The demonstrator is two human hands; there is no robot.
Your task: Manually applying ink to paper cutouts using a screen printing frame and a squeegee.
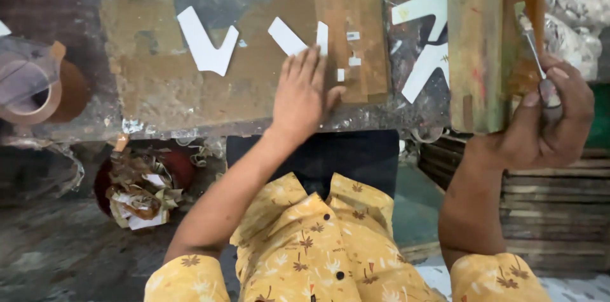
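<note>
Evidently a cutting step is in hand on the worn workbench (159, 95). The left hand (304, 92) is laid flat and released, fingers spread, on the brown cardboard sheet (210, 95) near the bench's front edge, touching nothing else. The right hand (546, 118) is clenched around a thin metal blade tool (532, 48), held off the bench's right end, beside an upright wooden board (486, 41). White cut-out pieces (203, 45) lie scattered on the bench. Next, the blade would probably need bringing back over the sheet.

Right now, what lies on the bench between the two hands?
In the head view, between the left hand and the right hand lie bent white cutouts and the near end of a wooden plank.
</note>
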